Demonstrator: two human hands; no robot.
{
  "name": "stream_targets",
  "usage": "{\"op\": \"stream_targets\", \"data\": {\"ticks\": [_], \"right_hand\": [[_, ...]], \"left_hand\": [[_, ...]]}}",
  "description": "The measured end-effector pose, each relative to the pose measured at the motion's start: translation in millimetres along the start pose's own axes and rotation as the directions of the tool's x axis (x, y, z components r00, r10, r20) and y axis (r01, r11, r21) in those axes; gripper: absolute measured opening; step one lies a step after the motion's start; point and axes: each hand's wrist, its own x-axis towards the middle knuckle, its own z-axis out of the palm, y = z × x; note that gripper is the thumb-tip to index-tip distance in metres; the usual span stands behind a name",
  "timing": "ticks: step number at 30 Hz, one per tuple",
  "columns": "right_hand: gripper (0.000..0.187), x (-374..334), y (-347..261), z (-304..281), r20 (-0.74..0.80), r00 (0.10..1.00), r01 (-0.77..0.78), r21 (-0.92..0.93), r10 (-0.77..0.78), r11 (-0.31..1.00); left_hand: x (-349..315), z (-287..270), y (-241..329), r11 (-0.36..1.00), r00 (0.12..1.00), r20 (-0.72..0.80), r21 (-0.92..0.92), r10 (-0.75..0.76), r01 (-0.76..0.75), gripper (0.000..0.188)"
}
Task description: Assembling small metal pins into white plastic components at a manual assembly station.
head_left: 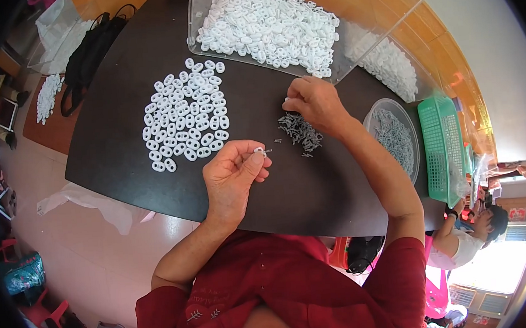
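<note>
My left hand [234,175] pinches a small white oval plastic piece [260,152] between thumb and fingers, and a thin metal screw sticks out of it to the right. My right hand [318,102] is at the far edge of a pile of small grey screws [300,132], its fingers pressed together; what is between the fingertips is hidden. A few loose screws [278,141] lie between the pile and my left hand. To the left, many white two-hole oval pieces [186,114] are spread over the dark table [111,123].
A clear plastic bin [354,66] heaped with white pieces stands at the table's far side. On the right are a round tub [419,147] of screws and a green basket [442,151]. A black bag [93,51] hangs at the far left. Another person [466,235] is at the right.
</note>
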Motion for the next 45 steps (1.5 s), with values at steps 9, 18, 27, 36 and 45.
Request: {"op": "stream_targets", "data": {"ticks": [9,18,27,36,45], "right_hand": [[0.011,-7,-12,-11,0.126,0.970,-0.241,0.358,0.210,0.902],[0.016,-61,-63,-20,0.391,0.861,-0.494,0.797,0.325,0.347],[0.016,-79,-71,-10,0.318,0.882,-0.388,0.909,0.348,0.151],[0.015,-82,-75,-9,0.237,0.892,-0.362,0.884,0.386,0.295],[0.015,-83,-81,-3,0.191,0.920,-0.299,0.907,0.343,0.296]], "left_hand": [[0,0,0,1.000,1.000,0.006,0.007,0.007,-0.007,0.012],[-7,7,4,0.997,0.998,0.020,0.042,0.058,-0.058,0.017],[-19,14,7,0.994,0.999,0.037,0.111,-0.024,0.020,0.017],[-22,14,6,0.990,0.999,0.034,0.138,-0.040,0.035,0.015],[-22,13,4,0.991,0.999,0.027,0.126,-0.042,0.038,0.015]]}}
